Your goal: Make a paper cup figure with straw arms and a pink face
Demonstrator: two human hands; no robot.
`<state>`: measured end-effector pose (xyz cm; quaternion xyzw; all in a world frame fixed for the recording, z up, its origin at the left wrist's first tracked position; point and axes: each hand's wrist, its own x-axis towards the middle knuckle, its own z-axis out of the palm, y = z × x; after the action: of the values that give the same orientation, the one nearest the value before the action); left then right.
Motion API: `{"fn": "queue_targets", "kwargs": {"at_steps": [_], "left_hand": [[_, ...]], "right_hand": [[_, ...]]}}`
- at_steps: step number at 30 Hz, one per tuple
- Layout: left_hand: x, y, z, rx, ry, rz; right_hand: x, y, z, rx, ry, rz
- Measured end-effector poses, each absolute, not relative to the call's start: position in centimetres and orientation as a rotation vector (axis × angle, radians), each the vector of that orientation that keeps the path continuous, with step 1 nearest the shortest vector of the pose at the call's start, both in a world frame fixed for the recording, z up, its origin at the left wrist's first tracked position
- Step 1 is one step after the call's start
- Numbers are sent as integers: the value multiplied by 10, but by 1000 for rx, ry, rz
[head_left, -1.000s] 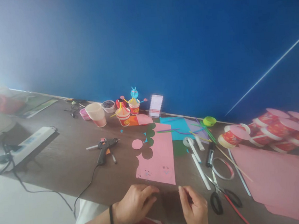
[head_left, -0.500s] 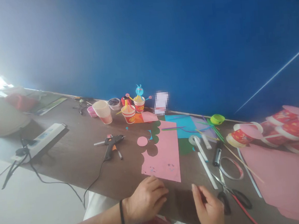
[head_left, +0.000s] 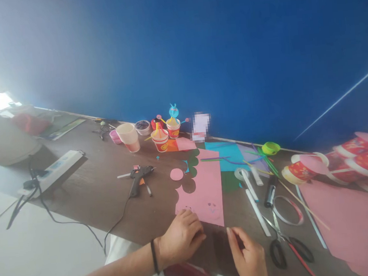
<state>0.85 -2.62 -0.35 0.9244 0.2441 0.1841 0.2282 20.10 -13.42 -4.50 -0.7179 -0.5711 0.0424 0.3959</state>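
My left hand (head_left: pixel 181 237) rests on the brown table (head_left: pixel 95 197), fingers curled, its knuckles at the near edge of a pink paper sheet (head_left: pixel 204 192) with round cut-outs. My right hand (head_left: pixel 249 257) is a short way to the right, thumb and fingers drawn together and pointing toward the left hand. A slightly darker patch (head_left: pixel 220 248) lies between the two hands; I cannot tell whether it is a piece of paper or a shadow. A cut pink circle (head_left: pixel 176 174) lies beside the sheet. Scissors (head_left: pixel 285 249) lie just right of my right hand.
A glue gun (head_left: pixel 138 176) with its cord lies left of the sheet, a power strip (head_left: pixel 56 166) farther left. Decorated paper cups (head_left: pixel 160 141) stand by the blue wall. White pens (head_left: pixel 257 206), a black marker (head_left: pixel 269 195), a tape ring (head_left: pixel 287 210), red cups (head_left: pixel 359 157) and a large pink sheet (head_left: pixel 355 217) fill the right.
The view has swung a little left and down. My left hand has moved up to the pink sheet's near edge; my right hand has stayed close beside it.
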Motion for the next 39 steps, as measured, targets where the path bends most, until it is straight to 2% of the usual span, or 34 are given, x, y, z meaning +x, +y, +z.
{"fn": "queue_targets", "kwargs": {"at_steps": [12,17,21,28,32,39], "left_hand": [[5,-26,-22,2636,381,655],[5,-26,-19,2607,355,680],[5,-24,-18,2599,319,687],[5,-23,-19,2596,342,706],[4,-24,-18,2603,368,694],[5,-26,-22,2617,357,744]], "right_hand": [[205,-141,-32,-1821,-1373,60],[249,-144,-21,-2055,-1288,-138],[296,-131,-10,-2284,-1256,-155],[341,-108,12,-2272,-1218,-141],[336,-107,17,-2278,-1180,-158],[269,-93,3,-2100,-1553,4]]}}
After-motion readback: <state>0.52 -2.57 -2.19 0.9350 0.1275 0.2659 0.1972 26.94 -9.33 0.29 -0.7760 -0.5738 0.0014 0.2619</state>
